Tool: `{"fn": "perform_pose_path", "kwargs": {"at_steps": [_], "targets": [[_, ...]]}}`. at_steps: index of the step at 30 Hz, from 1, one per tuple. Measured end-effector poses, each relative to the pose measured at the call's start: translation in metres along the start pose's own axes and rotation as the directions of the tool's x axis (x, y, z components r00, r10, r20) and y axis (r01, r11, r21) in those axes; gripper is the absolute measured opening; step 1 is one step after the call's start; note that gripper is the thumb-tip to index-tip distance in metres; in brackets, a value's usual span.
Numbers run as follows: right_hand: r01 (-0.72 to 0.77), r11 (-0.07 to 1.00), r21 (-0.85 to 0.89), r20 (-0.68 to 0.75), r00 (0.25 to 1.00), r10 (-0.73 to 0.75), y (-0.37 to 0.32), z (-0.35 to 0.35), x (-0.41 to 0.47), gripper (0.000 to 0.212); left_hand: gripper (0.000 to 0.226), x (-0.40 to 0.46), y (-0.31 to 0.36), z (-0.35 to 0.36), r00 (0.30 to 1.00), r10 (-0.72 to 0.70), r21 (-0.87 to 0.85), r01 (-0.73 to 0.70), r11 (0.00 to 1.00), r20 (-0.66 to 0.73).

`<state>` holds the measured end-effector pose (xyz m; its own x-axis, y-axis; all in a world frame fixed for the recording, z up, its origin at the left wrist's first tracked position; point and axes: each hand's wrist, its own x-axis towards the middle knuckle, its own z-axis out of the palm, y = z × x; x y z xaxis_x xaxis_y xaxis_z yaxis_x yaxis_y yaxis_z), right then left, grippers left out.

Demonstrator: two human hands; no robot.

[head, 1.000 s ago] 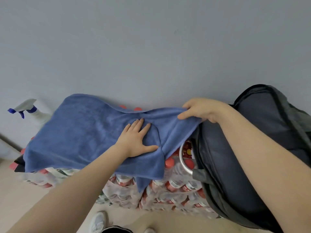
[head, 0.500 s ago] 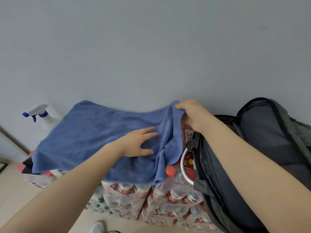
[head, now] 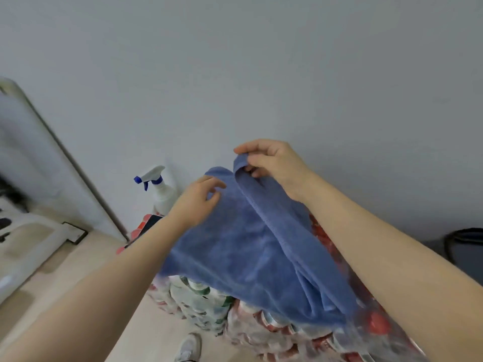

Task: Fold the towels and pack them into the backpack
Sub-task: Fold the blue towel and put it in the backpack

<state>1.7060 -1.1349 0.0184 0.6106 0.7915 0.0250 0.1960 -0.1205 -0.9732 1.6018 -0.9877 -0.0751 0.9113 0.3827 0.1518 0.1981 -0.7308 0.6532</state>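
Observation:
A blue towel (head: 245, 257) lies over shrink-wrapped packs of bottles (head: 209, 304), folded in half with its right half brought across to the left. My right hand (head: 271, 163) pinches the towel's upper corner and holds it raised near the wall. Beside the towel's far left corner, my left hand (head: 196, 202) hovers with curled fingers that touch the cloth without closing on it. Only a dark sliver of the backpack (head: 465, 244) shows at the right edge.
A white spray bottle (head: 159, 192) with a blue trigger stands against the grey wall, left of the towel. A dark flat object (head: 146, 226) lies on the packs below it. A white frame (head: 39, 142) leans at the left. A shoe (head: 188, 348) shows on the pale floor.
My right hand has carried the towel's right edge up and over to the left. My left hand lifted off the towel's middle and moved to its far corner. The view swung left, so the backpack nearly left the frame.

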Motion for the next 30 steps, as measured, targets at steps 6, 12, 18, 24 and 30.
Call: {"fn": "perform_pose_path", "kwargs": {"at_steps": [6, 12, 18, 24, 30], "targets": [[-0.105, 0.899, -0.425, -0.002, 0.993, 0.115, 0.035, 0.060, 0.071, 0.019, 0.034, 0.035, -0.076, -0.035, 0.948, -0.307, -0.173, 0.318, 0.932, 0.088], [-0.148, 0.738, -0.658, -0.097, 0.989, 0.112, 0.064, 0.091, 0.114, 0.015, 0.037, 0.062, -0.126, -0.021, 0.865, -0.325, -0.220, 0.427, 0.877, 0.382], [-0.254, 0.735, -0.629, -0.193, 0.967, 0.168, 0.089, 0.098, 0.123, 0.014, 0.028, 0.087, -0.140, 0.014, 0.648, -0.406, -0.416, 0.742, 0.525, 0.645], [-0.277, 0.751, -0.599, -0.215, 0.959, 0.183, 0.088, 0.101, 0.121, 0.009, 0.038, 0.108, -0.143, 0.022, 0.578, -0.471, -0.500, 0.815, 0.293, 0.667], [-0.309, 0.789, -0.531, -0.322, 0.935, 0.149, 0.073, 0.105, 0.110, 0.008, 0.024, 0.117, -0.129, 0.001, 0.689, -0.298, -0.693, 0.712, 0.113, 0.660]]}}
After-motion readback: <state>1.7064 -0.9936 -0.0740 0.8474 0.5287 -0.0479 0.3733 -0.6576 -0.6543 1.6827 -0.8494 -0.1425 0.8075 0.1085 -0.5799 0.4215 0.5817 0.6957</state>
